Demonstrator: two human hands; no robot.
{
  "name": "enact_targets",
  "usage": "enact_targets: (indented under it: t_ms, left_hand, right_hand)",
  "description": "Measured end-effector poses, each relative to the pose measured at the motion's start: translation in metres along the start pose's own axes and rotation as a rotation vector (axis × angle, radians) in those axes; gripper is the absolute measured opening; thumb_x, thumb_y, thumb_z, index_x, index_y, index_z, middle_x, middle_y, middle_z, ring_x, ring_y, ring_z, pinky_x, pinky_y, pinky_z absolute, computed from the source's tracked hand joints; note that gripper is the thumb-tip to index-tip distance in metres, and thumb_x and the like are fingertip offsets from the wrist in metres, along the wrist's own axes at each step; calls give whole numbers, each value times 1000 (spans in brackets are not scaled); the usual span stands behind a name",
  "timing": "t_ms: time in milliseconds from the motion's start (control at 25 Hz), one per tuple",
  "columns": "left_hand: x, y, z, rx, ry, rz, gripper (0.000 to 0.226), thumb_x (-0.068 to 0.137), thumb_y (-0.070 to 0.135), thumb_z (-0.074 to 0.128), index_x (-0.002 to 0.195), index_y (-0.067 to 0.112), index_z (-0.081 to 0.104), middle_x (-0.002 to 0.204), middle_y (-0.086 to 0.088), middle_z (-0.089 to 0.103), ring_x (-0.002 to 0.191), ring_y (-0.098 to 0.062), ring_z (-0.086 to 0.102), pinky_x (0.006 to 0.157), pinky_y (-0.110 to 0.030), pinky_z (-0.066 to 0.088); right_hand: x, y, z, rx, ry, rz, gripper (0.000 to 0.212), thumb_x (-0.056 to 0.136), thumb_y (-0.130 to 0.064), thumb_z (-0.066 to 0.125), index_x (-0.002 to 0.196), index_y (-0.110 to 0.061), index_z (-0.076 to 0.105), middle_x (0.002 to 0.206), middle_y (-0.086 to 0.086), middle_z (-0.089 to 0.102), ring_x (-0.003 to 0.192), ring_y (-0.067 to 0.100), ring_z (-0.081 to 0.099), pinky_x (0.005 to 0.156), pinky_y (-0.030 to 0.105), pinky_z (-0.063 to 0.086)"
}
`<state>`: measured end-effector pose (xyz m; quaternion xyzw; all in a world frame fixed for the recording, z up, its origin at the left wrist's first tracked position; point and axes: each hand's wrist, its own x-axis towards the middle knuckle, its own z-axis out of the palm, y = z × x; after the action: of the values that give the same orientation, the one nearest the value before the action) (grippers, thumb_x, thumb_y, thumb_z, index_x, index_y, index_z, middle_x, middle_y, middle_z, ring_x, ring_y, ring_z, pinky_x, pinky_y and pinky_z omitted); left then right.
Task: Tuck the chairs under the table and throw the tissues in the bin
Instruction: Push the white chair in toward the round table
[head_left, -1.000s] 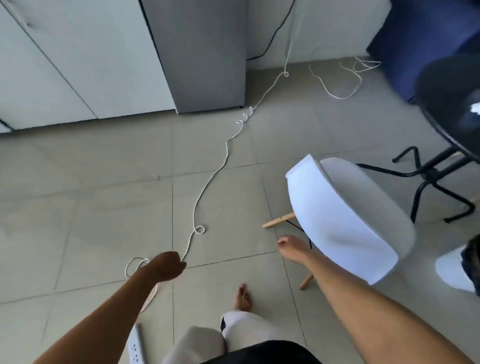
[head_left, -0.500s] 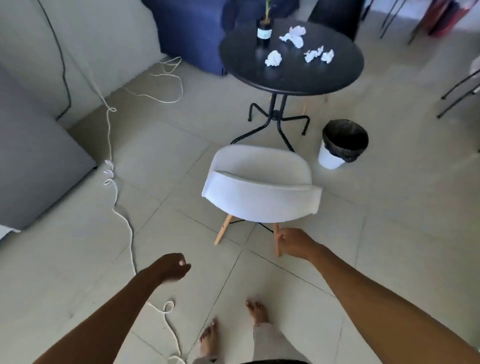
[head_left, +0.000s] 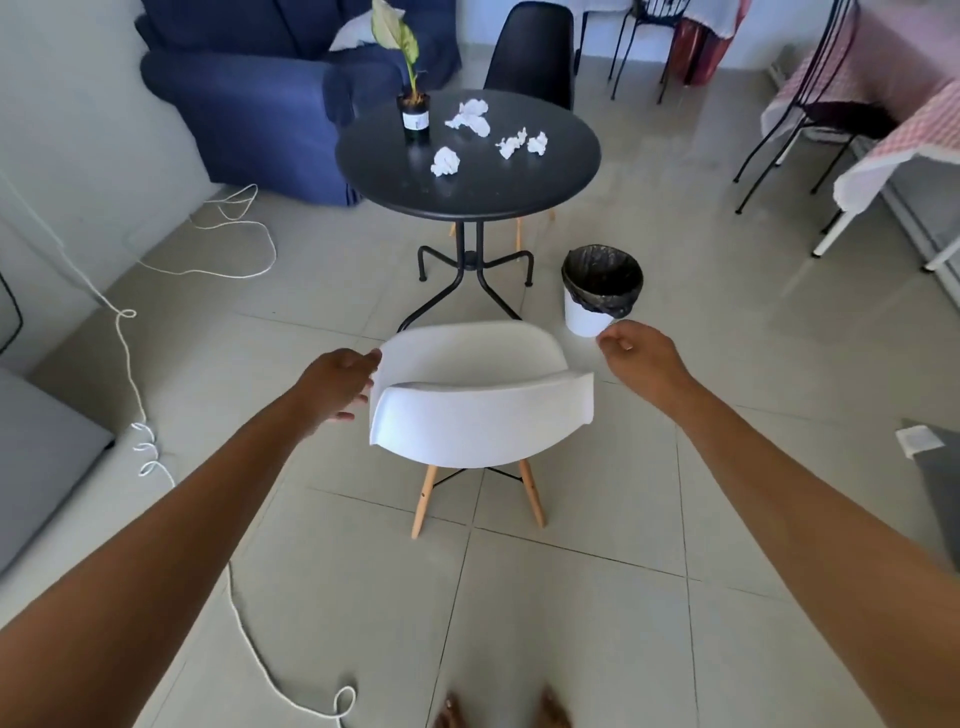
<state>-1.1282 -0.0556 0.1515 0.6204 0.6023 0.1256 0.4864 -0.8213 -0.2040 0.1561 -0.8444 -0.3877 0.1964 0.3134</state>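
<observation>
Person's left hand (head_left: 340, 383) with fingers spread wide at the left edge of a white shell chair (head_left: 480, 410), right hand (head_left: 641, 356) loosely curled and empty beside its right side, crumpled tissues (head_left: 470, 117) on the round black table (head_left: 467, 197) beyond, lined bin (head_left: 601, 296) right of the table base, black chair (head_left: 530, 52) at the table's far side.

Showing 4 crumpled tissues (head_left: 445, 161) on tabletop (head_left: 467, 195), 2 chairs — white (head_left: 480, 415), black (head_left: 530, 52) — 1 bin (head_left: 587, 318), 1 potted plant (head_left: 415, 111).
</observation>
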Motion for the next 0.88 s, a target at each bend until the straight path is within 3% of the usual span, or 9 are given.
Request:
enact_targets:
  t_ms: [160,320,400,480,560,640,720,800,880]
  left_hand:
    - [22,30,15,-105,-6,-212,63,92,48,49,141,11,36,146,-14,41,126,-36,47,97,-53,46]
    - [44,38,38,-180,49,-320,70,91,47,53,146,11,32,154,-15,31,136,-42,36,102,-57,39]
    - [51,33,49,-205,23,-384,67,90,41,56,146,12,33,157,-15,27,139,-43,31,105,-60,35]
    - [53,26,57,-211,-38,-454,59,89,32,60,141,14,38,155,-14,31,138,-42,33,105,-59,37]
    - [56,15,61,-317,-101,-527,48,86,24,63,127,12,41,149,-14,35,129,-44,40,92,-60,47]
    - [60,3,64,-600,-127,-588,46,85,13,60,124,5,38,144,-20,36,126,-47,41,77,-63,50]
    - [59,-1,67,-774,-132,-602,34,86,2,53,117,-1,42,132,-26,43,125,-50,43,69,-67,48]
    - [58,1,70,-744,-118,-567,12,88,-6,48,100,-5,48,125,-31,49,124,-50,48,70,-58,53]
    - [56,3,72,-690,-122,-566,7,89,-8,48,88,-4,53,134,-30,51,123,-42,54,80,-46,57]
  right_hand:
    - [39,-11,6,215,-62,227,40,93,-35,49,126,-14,57,118,5,57,116,25,53,92,29,39]
    - [60,-7,24,423,-208,473,60,91,-36,55,143,-12,38,149,8,40,136,27,38,110,38,33]
    - [66,0,35,448,-254,587,63,90,-33,60,143,-8,38,151,10,38,137,29,37,110,37,32]
    - [67,9,44,454,-311,717,61,88,-30,63,142,-11,40,148,11,39,135,29,38,109,37,33]
    - [68,18,53,514,-374,809,60,86,-25,65,140,-13,41,146,13,38,134,33,38,112,41,34]
    - [72,23,55,645,-432,881,64,86,-14,63,143,-13,34,153,17,26,138,43,31,112,47,36]
    - [76,31,58,932,-410,1070,72,86,-3,61,146,-10,21,155,27,9,138,56,19,108,54,38]
    - [75,33,62,1113,-432,1147,69,87,3,53,146,-5,18,153,35,4,134,63,18,104,60,40]
    - [69,34,67,1146,-429,1109,57,89,5,45,142,4,25,149,38,19,130,63,27,100,62,41]
